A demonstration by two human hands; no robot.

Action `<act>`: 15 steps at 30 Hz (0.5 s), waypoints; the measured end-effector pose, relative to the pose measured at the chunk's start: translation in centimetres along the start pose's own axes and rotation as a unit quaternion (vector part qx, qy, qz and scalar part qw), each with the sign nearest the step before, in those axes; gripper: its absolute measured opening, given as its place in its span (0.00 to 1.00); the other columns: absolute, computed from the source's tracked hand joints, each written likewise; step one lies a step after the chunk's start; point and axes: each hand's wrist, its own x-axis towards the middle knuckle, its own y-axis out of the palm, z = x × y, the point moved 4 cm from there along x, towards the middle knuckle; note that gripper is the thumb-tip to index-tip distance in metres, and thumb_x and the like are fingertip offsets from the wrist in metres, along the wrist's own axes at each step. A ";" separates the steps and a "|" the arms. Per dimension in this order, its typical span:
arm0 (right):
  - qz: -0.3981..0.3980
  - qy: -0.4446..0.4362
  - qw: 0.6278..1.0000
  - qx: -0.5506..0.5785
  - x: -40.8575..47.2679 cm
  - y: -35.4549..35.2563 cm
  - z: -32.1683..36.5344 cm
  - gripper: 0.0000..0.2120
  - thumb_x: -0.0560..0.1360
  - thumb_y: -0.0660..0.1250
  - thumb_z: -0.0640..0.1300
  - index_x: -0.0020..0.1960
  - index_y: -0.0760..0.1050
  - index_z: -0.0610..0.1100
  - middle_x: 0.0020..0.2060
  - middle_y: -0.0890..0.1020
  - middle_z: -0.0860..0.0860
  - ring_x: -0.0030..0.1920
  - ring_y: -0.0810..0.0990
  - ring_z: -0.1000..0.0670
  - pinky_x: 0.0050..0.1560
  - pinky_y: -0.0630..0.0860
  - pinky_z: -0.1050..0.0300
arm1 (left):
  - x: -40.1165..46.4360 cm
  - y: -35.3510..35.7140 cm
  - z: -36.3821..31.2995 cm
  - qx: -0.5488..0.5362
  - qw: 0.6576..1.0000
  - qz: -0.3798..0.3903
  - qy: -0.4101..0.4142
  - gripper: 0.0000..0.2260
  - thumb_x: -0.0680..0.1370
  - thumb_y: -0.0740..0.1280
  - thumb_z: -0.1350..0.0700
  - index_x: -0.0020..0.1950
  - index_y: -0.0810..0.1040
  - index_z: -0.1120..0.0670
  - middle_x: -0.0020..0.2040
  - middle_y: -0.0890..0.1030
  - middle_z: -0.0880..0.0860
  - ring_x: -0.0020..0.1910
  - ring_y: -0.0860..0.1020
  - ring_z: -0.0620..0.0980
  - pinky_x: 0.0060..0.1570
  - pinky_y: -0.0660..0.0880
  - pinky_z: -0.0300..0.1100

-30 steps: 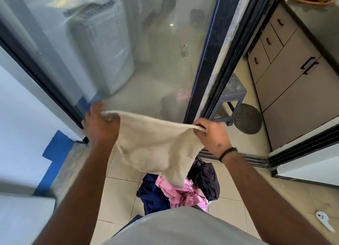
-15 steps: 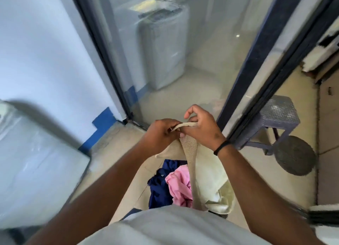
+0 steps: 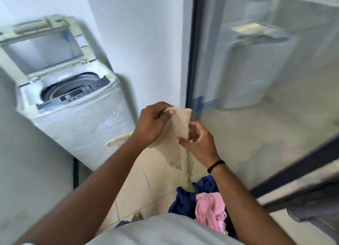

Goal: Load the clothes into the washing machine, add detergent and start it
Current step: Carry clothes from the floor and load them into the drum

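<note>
Both hands hold a soft, cream cloth (image 3: pixel 180 127) up in front of the person. The left hand (image 3: pixel 153 122) pinches its top edge; the right hand (image 3: pixel 199 142) grips it lower down. It hangs long and bunched now, not spread wide. The boxy white washing machine (image 3: pixel 73 105), lid up, has come into view. Blue and pink clothes (image 3: pixel 207 210) lie on the tiled floor.

**Pale room, bright clothes**

The cloth (image 3: pixel 180 134) is plain cream. On the floor (image 3: pixel 146 186) of beige tiles with thin dark joints lie a navy garment (image 3: pixel 183 202) and a pink garment (image 3: pixel 211 211). The washer (image 3: pixel 73 116) is white with a grey panel (image 3: pixel 80 93). The wall (image 3: pixel 143 42) is white, the door frame (image 3: pixel 192 52) dark navy, the wristband (image 3: pixel 216 166) black, the shirt (image 3: pixel 165 232) light grey.
</note>
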 end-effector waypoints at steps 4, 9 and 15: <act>0.052 0.023 0.990 -0.127 2.4 5.6 -2.0 0.07 0.69 0.74 0.47 0.46 0.81 0.47 0.37 0.84 0.54 0.40 0.83 0.53 0.41 0.81 0.50 | 1.5 -7.1 1.0 -0.060 0.993 -0.099 0.003 0.07 0.81 0.68 0.55 0.43 0.82 0.53 0.34 0.77 0.44 0.34 0.72 0.42 0.36 0.68 0.36; 0.069 0.021 0.972 -0.226 5.1 11.6 -2.3 0.02 0.73 0.69 0.44 0.43 0.79 0.46 0.34 0.82 0.52 0.37 0.81 0.47 0.37 0.78 0.53 | 3.1 -16.6 3.5 -0.068 0.983 -0.172 0.019 0.09 0.80 0.69 0.56 0.42 0.81 0.58 0.35 0.76 0.52 0.35 0.70 0.46 0.37 0.64 0.43; 0.072 -0.029 0.930 -0.359 9.4 18.9 1.3 0.14 0.74 0.64 0.41 0.30 0.72 0.48 0.33 0.76 0.48 0.38 0.76 0.44 0.34 0.74 0.53 | 2.0 -27.6 11.5 -0.072 0.955 -0.289 -0.014 0.17 0.80 0.70 0.50 0.40 0.76 0.63 0.33 0.72 0.53 0.35 0.69 0.48 0.37 0.64 0.46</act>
